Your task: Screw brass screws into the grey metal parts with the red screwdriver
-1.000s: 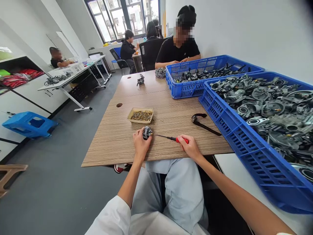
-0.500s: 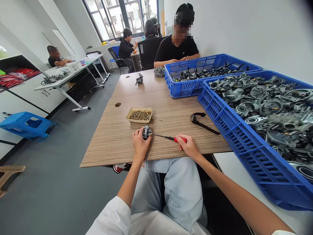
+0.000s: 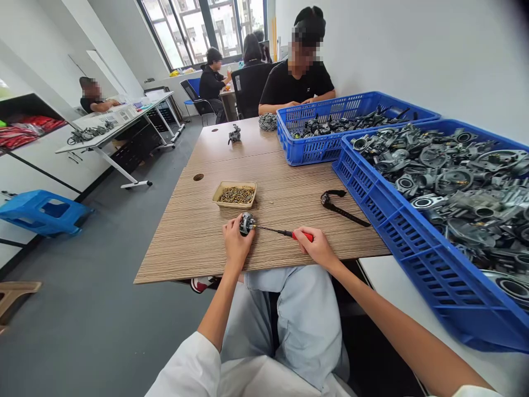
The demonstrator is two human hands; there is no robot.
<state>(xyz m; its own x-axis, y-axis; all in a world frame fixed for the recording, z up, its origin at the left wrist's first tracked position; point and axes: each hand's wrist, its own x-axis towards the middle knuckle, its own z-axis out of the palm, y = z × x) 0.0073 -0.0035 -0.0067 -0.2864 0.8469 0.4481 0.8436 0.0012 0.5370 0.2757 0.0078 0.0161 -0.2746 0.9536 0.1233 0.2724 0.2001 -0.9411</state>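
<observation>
My left hand (image 3: 236, 242) is closed around a small grey carburetor (image 3: 247, 223), held on its side against the tabletop near the front edge. In my right hand (image 3: 316, 245) is the red handle of a screwdriver (image 3: 285, 232), with the fingers wrapped round it. Its long dark shaft points left, and the tip meets the brass-coloured end on the carburetor's right side. Just behind the carburetor stands a shallow beige tray (image 3: 215, 202) full of small brass-coloured screws or jets. One small piece lies loose to the right of the tray.
A black wristwatch (image 3: 345, 210) lies right of the tray. Two blue crates (image 3: 372, 182) of metal carburetor parts line the right side. Another carburetor (image 3: 234, 133) stands farther back. A co-worker (image 3: 297, 82) sits across the table, beside a heap of grey parts (image 3: 268, 122).
The whole view shifts very slightly. Both hands keep their grips, and the screwdriver tip stays at the carburetor's right side.
</observation>
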